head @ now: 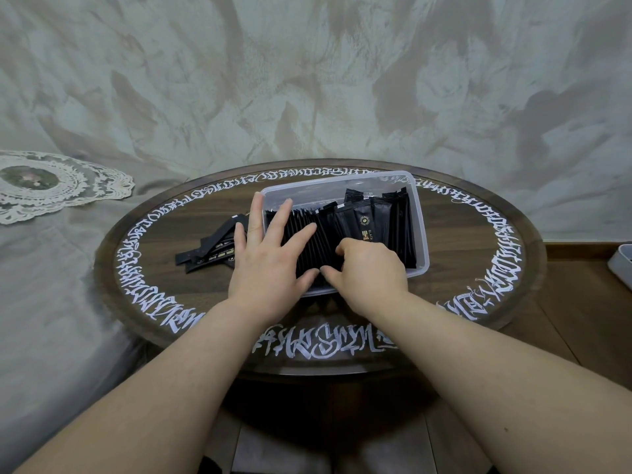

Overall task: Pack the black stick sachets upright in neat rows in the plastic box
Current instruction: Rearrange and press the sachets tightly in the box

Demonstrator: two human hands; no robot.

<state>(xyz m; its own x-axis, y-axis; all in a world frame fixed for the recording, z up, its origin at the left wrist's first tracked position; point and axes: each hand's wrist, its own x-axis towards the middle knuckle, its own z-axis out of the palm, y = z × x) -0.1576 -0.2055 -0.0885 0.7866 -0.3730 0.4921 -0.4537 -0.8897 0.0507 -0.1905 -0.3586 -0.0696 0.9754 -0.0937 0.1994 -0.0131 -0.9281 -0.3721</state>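
Observation:
A clear plastic box [420, 213] sits on a round dark table, holding several black stick sachets [376, 220] standing on edge in a row. My left hand [270, 265] lies flat with spread, straight fingers over the left part of the row, its thumb at the box's near wall. My right hand [369, 271] is curled beside it, its fingers pinching sachets in the middle of the row. A loose pile of black sachets [212, 251] lies on the table left of the box, partly hidden by my left hand.
The round wooden table [478, 268] has white calligraphy around its rim. A lace doily [51, 186] lies on grey fabric at far left. A pale container's corner [624, 265] shows at the right edge, over a wooden floor.

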